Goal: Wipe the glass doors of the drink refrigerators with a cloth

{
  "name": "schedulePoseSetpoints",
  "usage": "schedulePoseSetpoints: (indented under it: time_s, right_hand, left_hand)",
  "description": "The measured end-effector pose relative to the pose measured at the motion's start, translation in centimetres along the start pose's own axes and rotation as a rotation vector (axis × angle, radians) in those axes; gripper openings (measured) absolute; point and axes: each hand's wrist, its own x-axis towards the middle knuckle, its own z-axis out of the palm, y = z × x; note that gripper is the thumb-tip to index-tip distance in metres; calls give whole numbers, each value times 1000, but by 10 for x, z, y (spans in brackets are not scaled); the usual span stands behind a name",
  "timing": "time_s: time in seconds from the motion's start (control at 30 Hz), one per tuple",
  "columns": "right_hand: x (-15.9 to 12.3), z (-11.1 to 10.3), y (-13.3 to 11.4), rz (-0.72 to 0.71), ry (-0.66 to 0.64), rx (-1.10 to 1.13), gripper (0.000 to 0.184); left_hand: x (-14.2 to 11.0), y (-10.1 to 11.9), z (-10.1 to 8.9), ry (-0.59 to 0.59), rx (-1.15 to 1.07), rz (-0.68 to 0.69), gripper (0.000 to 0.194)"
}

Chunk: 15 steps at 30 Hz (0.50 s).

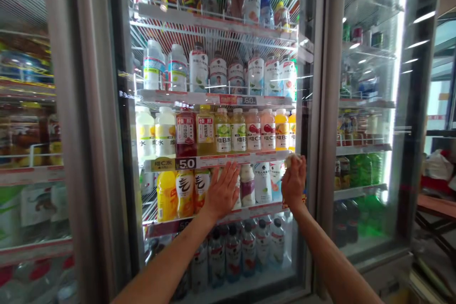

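My left hand (223,191) is raised with its fingers stretched out, palm towards the glass door (213,97) of a drinks fridge. It appears to lie flat on the glass, in front of bottles on the fourth shelf down. Near the right edge of the same door is my right hand (295,180), its fingers closed round a pale crumpled cloth (292,157). Most of the cloth is hidden behind the fingers. Between my hands, behind the glass, show a purple-and-white bottle (248,185) and a white carton-like pack (262,181).
A metal door frame (322,118) runs up just right of my right hand. Another fridge door (366,128) stands beyond it, and a wide frame (87,133) is on the left. Bottom-shelf bottles (233,251) stand below my hands. At far right is a folding table (438,205).
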Motion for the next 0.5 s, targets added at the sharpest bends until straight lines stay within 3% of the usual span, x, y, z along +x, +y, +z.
schedulePoseSetpoints:
  time_s: [0.07,0.2,0.23,0.4,0.43,0.5]
  right_hand:
    - [-8,0,-2,67,-6,-5,56]
    - [-38,-4,-23,-243,-279,117,56]
    - [-41,-6,-23,-252,-298,131,54]
    - [-45,-11,-3,169,-35,30,53]
    - [-50,-11,-5,175,-33,27,54]
    - [-66,-11,-18,50,-120,69,55]
  left_hand:
    - [-6,3,0,-11,-4,-7,53]
    - [-23,9,2,-61,-13,-20,54]
    - [-29,10,2,-71,-17,-17,55]
    - [-57,13,1,-101,-29,-19,55]
    - [-60,13,1,-106,-29,-24,55]
    - [-65,14,-1,-114,-28,-33,54]
